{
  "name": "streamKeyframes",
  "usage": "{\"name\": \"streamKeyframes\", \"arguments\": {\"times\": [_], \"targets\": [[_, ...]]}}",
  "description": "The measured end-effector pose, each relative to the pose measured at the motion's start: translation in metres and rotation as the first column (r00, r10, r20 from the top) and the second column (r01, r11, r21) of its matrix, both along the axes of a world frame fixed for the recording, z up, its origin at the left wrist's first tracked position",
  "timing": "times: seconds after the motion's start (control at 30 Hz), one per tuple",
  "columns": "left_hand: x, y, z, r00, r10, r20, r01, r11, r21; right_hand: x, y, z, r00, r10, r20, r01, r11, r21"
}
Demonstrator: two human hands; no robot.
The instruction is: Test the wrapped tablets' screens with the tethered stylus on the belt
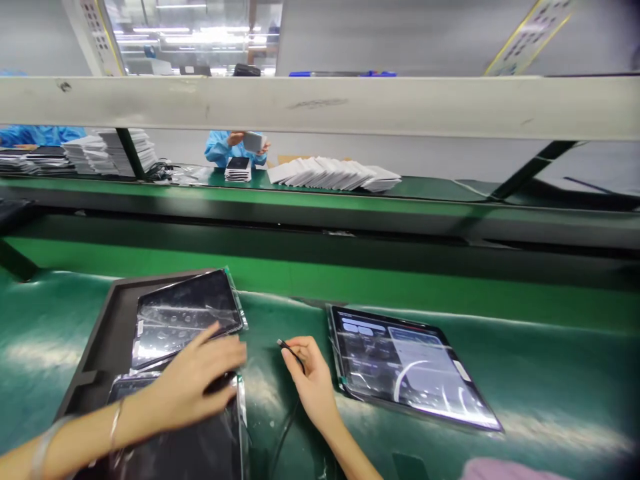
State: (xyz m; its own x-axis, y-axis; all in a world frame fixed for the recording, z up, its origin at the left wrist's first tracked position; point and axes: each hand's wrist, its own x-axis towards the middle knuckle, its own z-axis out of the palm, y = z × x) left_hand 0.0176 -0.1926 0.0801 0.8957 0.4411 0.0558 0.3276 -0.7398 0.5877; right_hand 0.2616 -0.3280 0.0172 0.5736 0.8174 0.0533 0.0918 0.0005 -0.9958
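Observation:
My left hand lies with its fingers stretched over a bagged dark tablet that rests in a dark tray at the left. Another bagged tablet sits below it under my wrist. My right hand pinches the plug end of a thin black cable, which trails down toward me. To the right of that hand, a tablet with a lit screen lies flat on the green mat.
Beyond the mat runs a green conveyor under a white beam. On the far bench are fanned white sleeves, stacked trays and a small stack of devices. A person in blue holds a device there.

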Motion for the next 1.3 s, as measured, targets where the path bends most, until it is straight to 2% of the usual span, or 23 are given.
{"name": "streamKeyframes", "arguments": {"times": [0.1,0.2,0.43,0.53,0.6,0.67,0.73,0.8,0.87,0.97,1.17,1.3], "targets": [[0.032,0.039,0.012,0.998,-0.049,0.030,0.042,0.976,0.215,0.003,0.000,-0.005,0.998,-0.001,0.063,0.002,1.000,-0.019],[0.053,0.060,0.011,0.998,-0.041,0.038,0.029,0.961,0.276,0.005,0.000,-0.008,0.994,0.016,0.106,-0.013,0.999,-0.032],[0.051,0.068,-0.007,0.978,-0.200,0.058,0.171,0.931,0.324,0.006,0.000,-0.007,0.996,0.057,0.070,-0.053,0.997,-0.053],[0.049,0.072,-0.005,0.971,-0.235,0.051,0.209,0.929,0.305,0.009,-0.003,-0.007,0.993,0.063,0.099,-0.059,0.997,-0.046],[0.050,0.074,0.000,0.968,-0.248,0.036,0.228,0.930,0.288,0.015,-0.004,-0.007,0.973,-0.001,0.230,0.007,1.000,-0.027],[0.048,0.074,0.006,0.967,-0.254,0.001,0.244,0.930,0.275,0.028,-0.005,-0.005,0.873,-0.132,0.470,0.142,0.990,0.014],[0.044,0.076,0.013,0.969,-0.242,-0.039,0.243,0.924,0.294,0.045,-0.008,-0.004,0.663,-0.274,0.697,0.312,0.947,0.076],[0.035,0.079,0.017,0.980,-0.190,-0.062,0.200,0.913,0.355,0.064,-0.011,-0.003,0.440,-0.363,0.821,0.476,0.870,0.130],[0.023,0.083,0.020,0.991,-0.113,-0.065,0.130,0.899,0.419,0.080,-0.015,-0.003,0.305,-0.391,0.869,0.595,0.790,0.147],[0.001,0.089,0.021,0.998,-0.014,-0.068,0.043,0.891,0.452,0.094,-0.020,-0.005,0.259,-0.370,0.892,0.660,0.742,0.116],[-0.041,0.096,0.008,0.994,0.101,-0.050,-0.070,0.900,0.430,0.100,-0.020,-0.012,0.279,-0.328,0.902,0.688,0.724,0.051],[-0.052,0.097,-0.001,0.987,0.150,-0.066,-0.113,0.917,0.383,0.104,-0.020,-0.014,0.292,-0.316,0.903,0.687,0.726,0.032]]}}
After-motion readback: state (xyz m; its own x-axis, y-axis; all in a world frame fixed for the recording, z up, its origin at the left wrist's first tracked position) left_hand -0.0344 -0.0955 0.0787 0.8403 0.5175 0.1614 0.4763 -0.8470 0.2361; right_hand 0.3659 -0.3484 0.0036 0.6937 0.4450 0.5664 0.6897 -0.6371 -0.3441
